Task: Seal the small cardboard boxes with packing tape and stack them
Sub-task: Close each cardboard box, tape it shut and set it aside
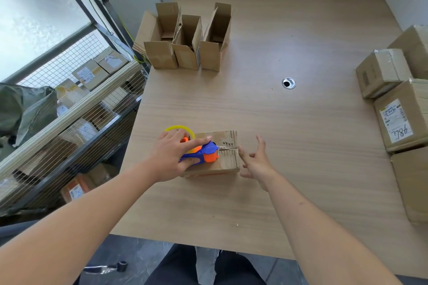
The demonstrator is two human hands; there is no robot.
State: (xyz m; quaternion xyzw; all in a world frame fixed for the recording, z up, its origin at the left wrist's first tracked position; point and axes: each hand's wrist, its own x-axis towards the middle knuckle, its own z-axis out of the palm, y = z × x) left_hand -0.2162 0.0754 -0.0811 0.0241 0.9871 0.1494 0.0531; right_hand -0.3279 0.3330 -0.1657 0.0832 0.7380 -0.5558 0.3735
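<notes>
Cardboard box sits on the wooden table near its front edge, flaps closed. On top of it the left hand grips a blue and orange tape dispenser, fingers curled round its body, a strip of tape running to the box's right edge. The right hand hovers just beside that edge, fingers spread, holding nothing. Three open boxes stand at the table's far side.
</notes>
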